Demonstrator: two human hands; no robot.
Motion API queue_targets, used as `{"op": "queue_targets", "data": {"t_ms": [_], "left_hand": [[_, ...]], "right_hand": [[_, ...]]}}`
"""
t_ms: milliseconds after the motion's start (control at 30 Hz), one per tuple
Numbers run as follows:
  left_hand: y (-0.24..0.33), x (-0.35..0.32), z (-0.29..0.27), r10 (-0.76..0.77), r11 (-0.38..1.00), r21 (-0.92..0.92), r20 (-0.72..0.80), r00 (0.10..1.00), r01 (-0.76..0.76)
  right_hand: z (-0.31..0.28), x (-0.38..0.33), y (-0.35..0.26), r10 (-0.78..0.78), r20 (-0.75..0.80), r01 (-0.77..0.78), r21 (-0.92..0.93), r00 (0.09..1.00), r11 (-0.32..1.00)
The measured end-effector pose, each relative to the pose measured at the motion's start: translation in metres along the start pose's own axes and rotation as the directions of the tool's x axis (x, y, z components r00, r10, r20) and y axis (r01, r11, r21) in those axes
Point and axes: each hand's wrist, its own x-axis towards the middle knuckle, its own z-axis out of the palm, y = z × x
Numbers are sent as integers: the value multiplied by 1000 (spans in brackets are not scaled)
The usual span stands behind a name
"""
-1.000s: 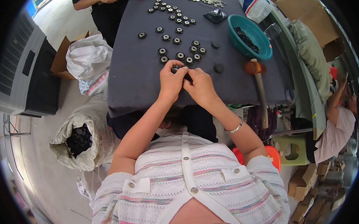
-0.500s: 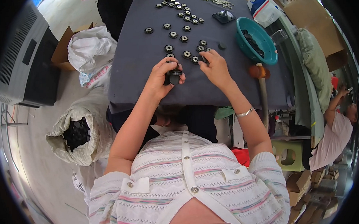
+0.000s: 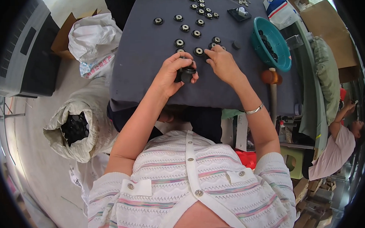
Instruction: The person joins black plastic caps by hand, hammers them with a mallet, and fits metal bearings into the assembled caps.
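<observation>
My left hand is closed around a small stack of black round parts just above the near part of the dark grey table. My right hand lies flat beside it, fingertips touching a black ring-shaped part with a silver centre. Several more of these ring parts are spread in rows further up the table. A silver bracelet circles my right wrist.
A teal bowl with black parts sits at the table's right. A mallet with an orange head lies next to it. On the floor to the left stand an open white sack of black parts and a tied white bag. Another person sits at far right.
Both hands have moved up the table away from me. My right hand left the stack and reached out to a ring part on the table; the left keeps the stack.
</observation>
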Motion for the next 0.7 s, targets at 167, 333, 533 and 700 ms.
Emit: {"op": "queue_targets", "data": {"t_ms": [167,333,533,700], "left_hand": [[-1,0,0,-3,1000,-6,6,1000,4],[-3,1,-5,-8,1000,-26,28,1000,9],[0,1,-2,-77,997,-15,75,994,79],[0,-1,3,-88,996,20,74,993,87]], "right_hand": [[-4,6,-1,-7,77,10,-36,997,999],[4,-8,-6,12,50,-12,3,999,1000],[-10,-43,-43,39,85,-45,65,996,997],[-28,-22,-63,95,-104,-50,371,990,927]]}}
